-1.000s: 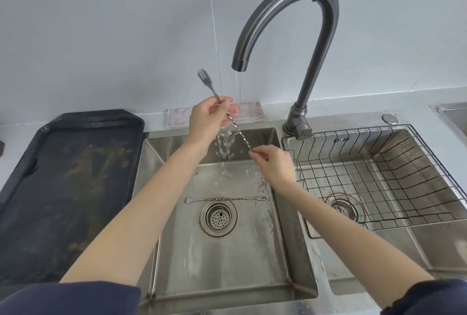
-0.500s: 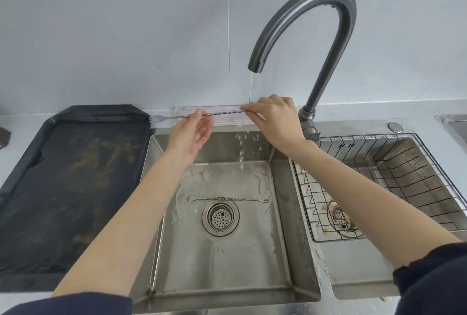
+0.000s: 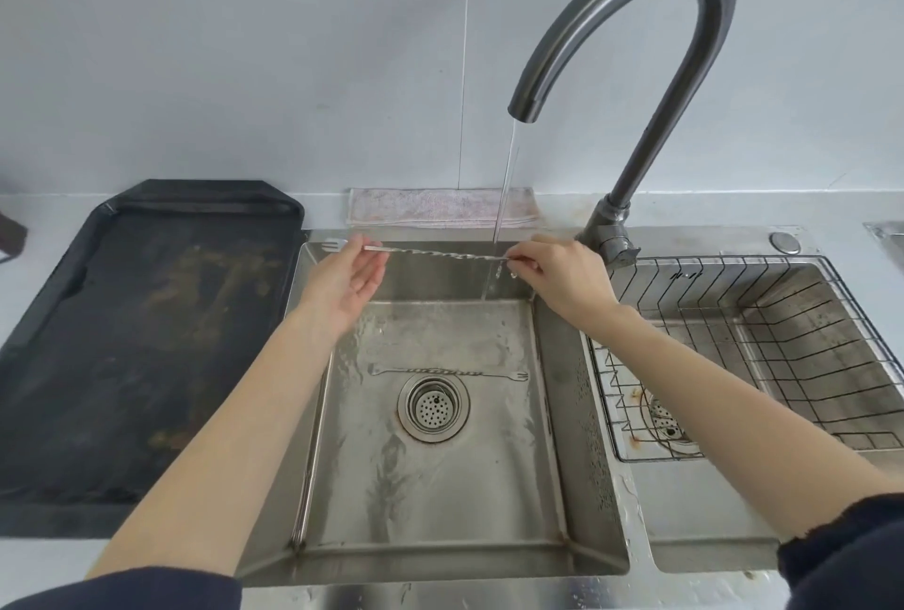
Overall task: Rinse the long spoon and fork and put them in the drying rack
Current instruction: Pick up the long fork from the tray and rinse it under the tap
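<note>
A long twisted-handle fork [image 3: 440,253] is stretched level over the back of the left sink basin [image 3: 440,487], its tines poking out past my left hand [image 3: 350,279]. My left hand pinches it near the tines with the palm turned up. Near the other end my right hand [image 3: 562,279] grips it. The water stream [image 3: 504,198] strikes the handle just left of my right hand. A second long twisted utensil [image 3: 447,373] lies flat on the basin floor just behind the drain [image 3: 433,406]. The wire drying rack [image 3: 763,340] sits in the right basin.
The curved dark faucet [image 3: 636,71] rises at the back right of the left basin, water running. A folded cloth [image 3: 440,207] lies on the ledge behind the sink. A black tray [image 3: 137,340] covers the counter at left.
The fork went from tilted with tines up to level under the stream. Both hands have since lowered a little and spread along it, and the view moved closer.
</note>
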`<state>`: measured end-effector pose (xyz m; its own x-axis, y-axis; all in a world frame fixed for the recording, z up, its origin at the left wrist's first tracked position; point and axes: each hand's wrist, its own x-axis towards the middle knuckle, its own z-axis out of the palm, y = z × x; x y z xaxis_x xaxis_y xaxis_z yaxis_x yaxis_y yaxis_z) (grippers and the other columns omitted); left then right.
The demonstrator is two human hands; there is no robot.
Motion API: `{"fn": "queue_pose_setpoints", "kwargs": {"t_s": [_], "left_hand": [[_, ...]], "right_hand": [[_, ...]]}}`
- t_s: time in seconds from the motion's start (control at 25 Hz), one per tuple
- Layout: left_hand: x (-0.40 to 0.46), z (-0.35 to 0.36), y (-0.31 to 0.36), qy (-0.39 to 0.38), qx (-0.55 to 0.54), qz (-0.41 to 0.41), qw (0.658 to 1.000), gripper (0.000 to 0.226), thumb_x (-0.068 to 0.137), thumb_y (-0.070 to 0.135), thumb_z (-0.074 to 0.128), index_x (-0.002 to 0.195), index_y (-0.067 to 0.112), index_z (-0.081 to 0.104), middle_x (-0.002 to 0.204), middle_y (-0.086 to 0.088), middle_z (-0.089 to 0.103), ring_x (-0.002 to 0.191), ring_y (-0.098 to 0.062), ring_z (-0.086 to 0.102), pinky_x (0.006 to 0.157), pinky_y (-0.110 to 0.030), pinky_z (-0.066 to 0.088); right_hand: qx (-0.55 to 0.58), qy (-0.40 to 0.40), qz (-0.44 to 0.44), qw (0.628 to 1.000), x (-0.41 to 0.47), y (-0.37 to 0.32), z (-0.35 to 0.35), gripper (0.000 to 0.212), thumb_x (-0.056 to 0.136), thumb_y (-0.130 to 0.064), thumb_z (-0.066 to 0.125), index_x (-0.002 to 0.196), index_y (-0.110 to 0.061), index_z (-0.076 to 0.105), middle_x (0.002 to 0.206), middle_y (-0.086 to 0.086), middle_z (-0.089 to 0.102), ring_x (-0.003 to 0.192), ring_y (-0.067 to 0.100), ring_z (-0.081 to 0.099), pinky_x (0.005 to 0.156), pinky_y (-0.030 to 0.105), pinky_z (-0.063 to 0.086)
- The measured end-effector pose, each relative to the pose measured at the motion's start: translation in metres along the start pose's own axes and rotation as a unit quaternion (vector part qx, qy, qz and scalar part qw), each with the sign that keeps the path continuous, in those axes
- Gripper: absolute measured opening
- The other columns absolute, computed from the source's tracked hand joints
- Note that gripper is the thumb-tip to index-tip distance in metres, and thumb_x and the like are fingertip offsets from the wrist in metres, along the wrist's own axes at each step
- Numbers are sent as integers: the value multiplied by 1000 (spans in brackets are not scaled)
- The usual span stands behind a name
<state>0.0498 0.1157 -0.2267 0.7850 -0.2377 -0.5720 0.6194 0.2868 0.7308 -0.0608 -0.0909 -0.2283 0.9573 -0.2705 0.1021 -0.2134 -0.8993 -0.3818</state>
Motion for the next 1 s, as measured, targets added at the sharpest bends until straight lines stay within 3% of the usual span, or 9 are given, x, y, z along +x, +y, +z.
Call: {"fn": "queue_pose_setpoints", "kwargs": {"t_s": [0.12,0.24,0.4,0.56,0.64,0.72,0.84,0.92,1.0], "left_hand": [[5,-17,-13,15,13,-6,1000,21,95,14,48,74,13,53,67,1,70,77,-11,61,72,-22,52],[19,-36,-31,39,44,-35,998,18,95,10,47,77,12,49,82,-4,61,78,-14,61,75,-25,54],[35,-56,-61,92,62,-73,991,17,93,6,49,77,9,48,82,-5,57,77,-14,59,91,-31,50],[49,-78,-90,144,106,-121,976,23,93,4,49,71,9,44,70,-4,58,47,-3,64,50,-12,53],[55,-91,-104,160,126,-142,969,27,94,3,47,68,9,44,47,1,64,31,2,57,39,-9,48],[59,-101,-116,173,146,-164,960,27,94,2,47,68,10,46,45,0,64,27,2,55,37,-10,48],[62,-111,-128,189,181,-196,945,25,94,2,47,70,10,47,70,-5,53,27,1,55,35,-12,48],[62,-115,-135,195,193,-219,937,26,94,2,45,70,11,46,72,-5,51,41,-8,61,34,-12,47],[61,-116,-141,199,191,-235,932,26,95,2,43,70,10,45,72,-5,48,59,-13,54,44,-13,52]], "right_hand": [[0,-50,40,998,-10,7,20,22,93,-21,51,109,-18,67,108,2,68,101,25,62,76,34,49],[17,-103,86,991,-20,15,47,23,93,-18,49,109,-18,66,113,0,66,105,24,60,75,30,46],[30,-157,135,978,-33,27,81,21,93,-18,50,106,-18,66,115,2,64,105,28,59,76,34,46],[32,-213,168,962,-43,37,113,19,91,-17,52,103,-16,66,114,5,63,103,29,60,81,36,48],[30,-235,182,954,-49,42,126,18,90,-17,53,103,-15,65,115,6,63,103,28,60,84,36,49],[14,-260,191,946,-56,47,137,19,91,-17,52,105,-14,64,116,7,63,104,28,60,83,35,49],[13,-284,209,936,-64,51,151,17,90,-15,52,103,-12,63,116,9,62,103,30,60,81,36,49],[35,-283,232,930,-67,54,160,13,89,-11,54,98,-7,62,115,13,62,101,33,60,82,37,49],[47,-284,255,923,-71,55,167,12,88,-8,54,97,-5,61,115,16,61,102,33,59,82,36,49]]}}
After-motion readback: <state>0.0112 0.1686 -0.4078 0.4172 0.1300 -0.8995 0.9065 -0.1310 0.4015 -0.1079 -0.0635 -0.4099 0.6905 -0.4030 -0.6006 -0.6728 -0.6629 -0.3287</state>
